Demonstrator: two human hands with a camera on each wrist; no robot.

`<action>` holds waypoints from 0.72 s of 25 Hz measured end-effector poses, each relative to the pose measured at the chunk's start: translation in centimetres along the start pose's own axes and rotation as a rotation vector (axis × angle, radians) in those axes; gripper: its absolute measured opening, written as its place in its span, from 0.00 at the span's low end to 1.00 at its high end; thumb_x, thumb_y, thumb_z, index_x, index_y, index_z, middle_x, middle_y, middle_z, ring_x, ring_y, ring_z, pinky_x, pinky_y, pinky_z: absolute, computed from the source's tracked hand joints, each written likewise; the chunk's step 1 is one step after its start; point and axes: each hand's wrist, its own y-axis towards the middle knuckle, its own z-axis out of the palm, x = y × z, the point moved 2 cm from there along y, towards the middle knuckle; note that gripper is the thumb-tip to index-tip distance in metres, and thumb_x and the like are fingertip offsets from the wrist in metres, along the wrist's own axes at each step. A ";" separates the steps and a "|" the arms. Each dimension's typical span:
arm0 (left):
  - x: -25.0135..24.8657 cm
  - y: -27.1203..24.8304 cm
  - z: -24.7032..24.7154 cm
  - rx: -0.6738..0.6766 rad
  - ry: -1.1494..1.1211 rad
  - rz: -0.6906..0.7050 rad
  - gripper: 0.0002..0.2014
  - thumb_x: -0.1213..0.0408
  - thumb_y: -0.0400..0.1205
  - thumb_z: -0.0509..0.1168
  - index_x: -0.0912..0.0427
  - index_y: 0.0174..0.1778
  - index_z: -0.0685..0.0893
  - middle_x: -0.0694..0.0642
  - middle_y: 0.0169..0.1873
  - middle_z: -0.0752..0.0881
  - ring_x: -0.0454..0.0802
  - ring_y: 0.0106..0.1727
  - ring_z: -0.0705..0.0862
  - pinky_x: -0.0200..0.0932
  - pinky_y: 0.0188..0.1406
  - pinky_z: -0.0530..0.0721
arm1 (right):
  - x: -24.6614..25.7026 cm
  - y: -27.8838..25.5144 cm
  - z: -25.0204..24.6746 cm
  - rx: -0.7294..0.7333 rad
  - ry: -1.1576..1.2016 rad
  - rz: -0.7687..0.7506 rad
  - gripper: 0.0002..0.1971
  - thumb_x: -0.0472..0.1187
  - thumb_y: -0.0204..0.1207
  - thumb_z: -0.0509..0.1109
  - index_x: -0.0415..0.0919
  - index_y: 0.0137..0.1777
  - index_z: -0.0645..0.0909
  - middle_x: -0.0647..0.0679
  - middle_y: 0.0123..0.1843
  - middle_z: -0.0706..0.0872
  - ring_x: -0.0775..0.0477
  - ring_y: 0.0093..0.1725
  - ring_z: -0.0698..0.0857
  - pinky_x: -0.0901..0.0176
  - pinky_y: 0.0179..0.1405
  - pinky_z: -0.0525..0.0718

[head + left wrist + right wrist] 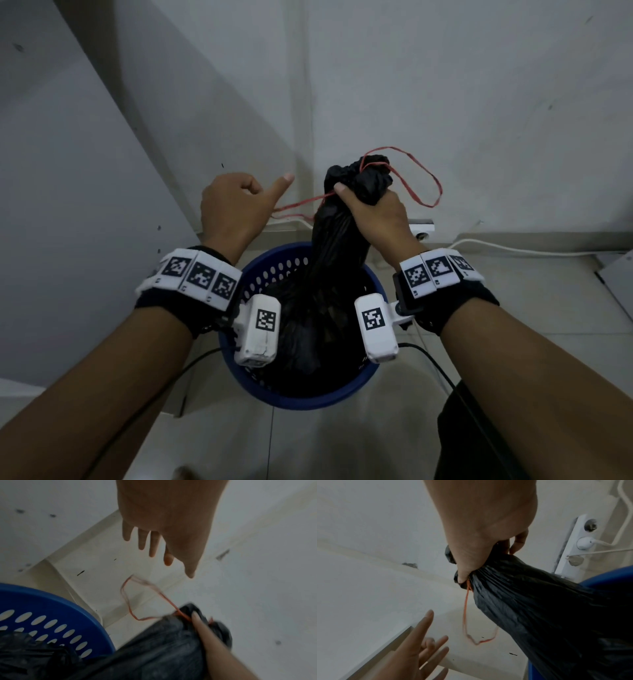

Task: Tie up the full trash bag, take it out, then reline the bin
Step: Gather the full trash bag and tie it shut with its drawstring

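A black trash bag (329, 274) stands in the blue perforated bin (301, 401), its neck gathered and pulled up. My right hand (371, 209) grips that gathered neck in a fist. A red drawstring (439, 187) loops out of the bag's top to the right, and another loop trails left toward my left hand (239, 202). In the left wrist view the left hand (159, 545) has straight fingers and holds nothing, with the blurred drawstring (127, 601) hanging just below it. The right wrist view shows the right hand (481, 540) around the bag (547, 608).
The bin stands on a tiled floor in a corner of white walls. A white power strip (423, 229) with a plugged white cable (513, 250) lies right behind it. A white panel rises at the left. A thin black cable (431, 363) runs by the bin.
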 end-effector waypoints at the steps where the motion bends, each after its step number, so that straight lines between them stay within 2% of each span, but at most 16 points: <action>1: -0.3 0.1 0.5 0.002 0.015 0.058 0.22 0.37 0.75 0.71 0.52 0.29 0.80 0.47 0.36 0.87 0.39 0.45 0.83 0.37 0.50 0.76 | 0.2 -0.2 0.3 0.062 0.034 -0.010 0.26 0.65 0.67 0.78 0.49 0.57 0.87 0.52 0.53 0.91 0.49 0.55 0.88 0.49 0.62 0.86; 2: -0.7 0.1 1.3 0.067 -0.023 0.109 0.16 0.41 0.77 0.71 0.51 0.39 0.85 0.44 0.45 0.88 0.40 0.53 0.84 0.37 0.55 0.77 | 0.3 -0.5 0.8 0.134 0.081 -0.034 0.23 0.61 0.68 0.79 0.49 0.58 0.87 0.53 0.53 0.91 0.51 0.55 0.89 0.50 0.62 0.87; 3: -1.1 0.1 2.1 0.169 -0.082 0.138 0.14 0.45 0.80 0.69 0.52 0.50 0.86 0.43 0.50 0.87 0.40 0.57 0.84 0.36 0.58 0.78 | 0.7 -0.9 1.1 0.217 0.117 -0.062 0.20 0.56 0.70 0.80 0.49 0.59 0.87 0.53 0.53 0.92 0.53 0.54 0.90 0.53 0.60 0.88; 4: -1.7 0.0 2.8 0.272 -0.160 0.126 0.13 0.48 0.83 0.68 0.52 0.55 0.86 0.43 0.51 0.87 0.39 0.56 0.84 0.37 0.57 0.80 | 0.9 -1.5 1.3 0.298 0.160 -0.082 0.16 0.52 0.73 0.79 0.50 0.59 0.87 0.52 0.53 0.92 0.53 0.53 0.91 0.55 0.59 0.88; 5: -2.2 -0.1 3.3 0.347 -0.238 0.107 0.10 0.52 0.84 0.66 0.52 0.52 0.87 0.45 0.47 0.88 0.39 0.51 0.86 0.38 0.54 0.82 | 1.1 -1.8 1.2 0.357 0.201 -0.087 0.11 0.48 0.75 0.77 0.49 0.56 0.87 0.51 0.52 0.93 0.52 0.52 0.91 0.55 0.57 0.88; 7: -2.8 -0.2 3.5 0.366 -0.301 0.127 0.11 0.57 0.86 0.65 0.53 0.39 0.85 0.47 0.35 0.87 0.38 0.37 0.83 0.36 0.41 0.81 | 1.3 -2.2 0.6 0.418 0.270 -0.039 0.07 0.44 0.76 0.68 0.43 0.47 0.86 0.47 0.44 0.91 0.48 0.46 0.90 0.51 0.50 0.85; 8: -2.8 0.1 3.6 0.354 -0.312 0.130 0.13 0.58 0.86 0.65 0.57 0.37 0.85 0.48 0.33 0.85 0.38 0.33 0.81 0.35 0.38 0.79 | 1.3 -2.3 0.2 0.399 0.223 -0.049 0.08 0.44 0.76 0.64 0.43 0.41 0.83 0.46 0.39 0.88 0.46 0.42 0.87 0.50 0.46 0.82; 9: -2.8 0.2 3.6 0.352 -0.334 0.103 0.14 0.60 0.86 0.65 0.63 0.38 0.85 0.51 0.34 0.86 0.39 0.33 0.81 0.36 0.38 0.79 | 1.1 -2.2 -0.3 0.330 0.070 -0.126 0.10 0.45 0.77 0.63 0.44 0.36 0.79 0.47 0.35 0.84 0.45 0.38 0.83 0.48 0.44 0.79; 11: -2.7 0.7 3.5 0.382 -0.396 0.026 0.15 0.60 0.86 0.65 0.71 0.45 0.86 0.59 0.40 0.88 0.44 0.38 0.84 0.41 0.43 0.83 | 0.9 -2.1 -1.1 0.047 -0.302 -0.411 0.08 0.48 0.77 0.65 0.47 0.39 0.78 0.49 0.38 0.83 0.45 0.39 0.81 0.48 0.43 0.79; 12: -2.7 0.9 3.6 0.404 -0.426 -0.014 0.14 0.60 0.86 0.66 0.69 0.48 0.87 0.59 0.43 0.90 0.46 0.41 0.86 0.42 0.46 0.85 | 1.0 -2.3 -1.5 -0.128 -0.418 -0.561 0.08 0.50 0.75 0.69 0.47 0.45 0.81 0.50 0.44 0.83 0.46 0.44 0.82 0.49 0.45 0.81; 13: -2.9 0.9 3.6 0.420 -0.455 -0.054 0.11 0.60 0.86 0.66 0.66 0.52 0.86 0.58 0.45 0.90 0.46 0.43 0.88 0.40 0.47 0.86 | 1.4 -2.8 -2.0 -0.264 -0.484 -0.689 0.13 0.51 0.71 0.73 0.48 0.52 0.82 0.51 0.50 0.83 0.47 0.49 0.83 0.50 0.48 0.81; 14: -3.1 0.9 3.6 0.424 -0.483 -0.084 0.09 0.60 0.85 0.67 0.63 0.55 0.84 0.56 0.45 0.89 0.45 0.42 0.88 0.36 0.44 0.87 | 1.8 -2.9 -2.4 -0.316 -0.509 -0.792 0.19 0.51 0.68 0.74 0.48 0.59 0.83 0.50 0.57 0.82 0.48 0.55 0.83 0.51 0.53 0.80; 15: -3.2 0.8 3.6 0.435 -0.499 -0.109 0.09 0.60 0.85 0.67 0.61 0.57 0.81 0.55 0.43 0.88 0.43 0.39 0.88 0.34 0.39 0.87 | 2.2 -2.7 -2.5 -0.284 -0.541 -0.878 0.23 0.50 0.67 0.74 0.48 0.63 0.82 0.50 0.63 0.81 0.47 0.63 0.81 0.48 0.61 0.78; 16: -3.3 0.6 3.6 0.457 -0.508 -0.127 0.09 0.61 0.85 0.67 0.60 0.57 0.79 0.53 0.41 0.87 0.41 0.36 0.87 0.32 0.35 0.85 | 2.6 -2.4 -2.4 -0.179 -0.570 -0.940 0.25 0.49 0.68 0.72 0.49 0.67 0.82 0.49 0.71 0.80 0.47 0.72 0.78 0.45 0.71 0.73; 17: -3.5 0.3 3.5 0.496 -0.505 -0.132 0.06 0.61 0.86 0.67 0.59 0.54 0.79 0.52 0.39 0.86 0.40 0.34 0.86 0.32 0.32 0.84 | 2.9 -2.1 -2.2 -0.023 -0.570 -0.944 0.26 0.48 0.69 0.71 0.50 0.69 0.81 0.49 0.75 0.78 0.46 0.77 0.74 0.43 0.79 0.66; 18: -3.5 0.2 3.4 0.538 -0.496 -0.122 0.04 0.61 0.86 0.66 0.57 0.50 0.80 0.51 0.37 0.86 0.38 0.32 0.85 0.31 0.31 0.82 | 3.0 -1.9 -1.9 0.131 -0.536 -0.893 0.25 0.47 0.70 0.69 0.50 0.69 0.80 0.50 0.74 0.80 0.46 0.76 0.76 0.42 0.81 0.65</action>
